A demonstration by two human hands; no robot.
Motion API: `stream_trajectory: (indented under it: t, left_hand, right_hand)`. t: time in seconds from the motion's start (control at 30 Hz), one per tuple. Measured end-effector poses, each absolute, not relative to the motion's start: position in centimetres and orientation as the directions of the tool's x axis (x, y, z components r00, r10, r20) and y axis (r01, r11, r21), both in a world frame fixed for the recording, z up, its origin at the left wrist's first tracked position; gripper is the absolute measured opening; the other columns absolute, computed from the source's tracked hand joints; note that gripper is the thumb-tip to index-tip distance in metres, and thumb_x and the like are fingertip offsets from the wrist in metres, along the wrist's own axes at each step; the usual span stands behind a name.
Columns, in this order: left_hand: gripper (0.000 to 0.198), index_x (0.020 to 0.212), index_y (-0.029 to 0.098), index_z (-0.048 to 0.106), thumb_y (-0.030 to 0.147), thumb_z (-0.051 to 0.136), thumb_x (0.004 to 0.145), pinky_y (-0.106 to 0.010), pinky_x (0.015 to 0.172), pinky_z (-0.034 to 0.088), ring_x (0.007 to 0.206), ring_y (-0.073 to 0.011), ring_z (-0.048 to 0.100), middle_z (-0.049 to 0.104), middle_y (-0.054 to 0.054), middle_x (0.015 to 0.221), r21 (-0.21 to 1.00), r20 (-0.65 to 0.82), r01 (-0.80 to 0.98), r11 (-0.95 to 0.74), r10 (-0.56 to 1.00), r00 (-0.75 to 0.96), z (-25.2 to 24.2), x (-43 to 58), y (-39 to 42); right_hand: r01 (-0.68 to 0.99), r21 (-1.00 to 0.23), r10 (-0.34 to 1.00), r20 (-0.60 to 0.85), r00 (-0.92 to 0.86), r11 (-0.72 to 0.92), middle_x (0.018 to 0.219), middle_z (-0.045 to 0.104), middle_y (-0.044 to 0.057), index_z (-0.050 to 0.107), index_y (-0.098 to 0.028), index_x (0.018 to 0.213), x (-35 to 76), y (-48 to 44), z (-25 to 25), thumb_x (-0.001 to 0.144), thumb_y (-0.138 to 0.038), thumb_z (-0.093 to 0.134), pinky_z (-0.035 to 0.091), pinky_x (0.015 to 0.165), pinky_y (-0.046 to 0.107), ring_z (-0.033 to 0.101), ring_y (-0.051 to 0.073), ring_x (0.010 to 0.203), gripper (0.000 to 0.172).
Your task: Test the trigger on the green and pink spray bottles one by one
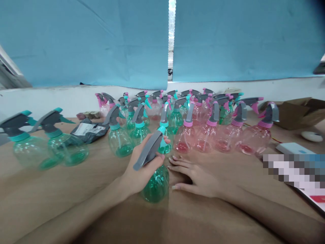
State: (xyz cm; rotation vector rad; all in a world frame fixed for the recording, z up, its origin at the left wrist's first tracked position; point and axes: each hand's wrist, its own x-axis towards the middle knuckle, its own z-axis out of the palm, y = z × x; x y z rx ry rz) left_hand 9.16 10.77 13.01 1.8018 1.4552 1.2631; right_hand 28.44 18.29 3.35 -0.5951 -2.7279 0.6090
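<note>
My left hand is wrapped round the neck of a green spray bottle with a grey and teal trigger head. Its fingers cover the collar. Just right of that bottle, my right hand lies on the wooden table, fingers stretched out and holding nothing. Ahead of the hands stands a front row of spray bottles, with a green bottle on the left and a pink bottle on the right among several others. Two more green bottles, one a teal-collared bottle, stand apart at the far left.
More spray bottles crowd together behind the front row, against the white wall. A dark plastic packet lies left of them. At the right are a brown cardboard box, a white computer mouse and a white box. Blue curtains hang behind.
</note>
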Motion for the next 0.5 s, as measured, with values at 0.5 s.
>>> stream_trajectory:
  t: [0.5]
  left_hand:
    - [0.011, 0.085, 0.024, 0.055, 0.017, 0.05, 0.077, -0.029, 0.062, 0.045, 0.066, -0.0155, 0.058, 0.059, 0.003, 0.074, 0.839, 0.304, 0.468, -0.278, 0.953, 0.022, 12.4, 8.28, 10.79]
  right_hand:
    - [0.341, -0.445, 0.449, 0.163, -0.878, 0.828, 0.143, 0.037, 0.008, 0.037, -0.021, 0.138, 28.46, 18.24, 3.49, 0.083, -0.06, 0.045, 0.026, 0.109, 0.043, 0.029, 0.023, 0.133, 0.068]
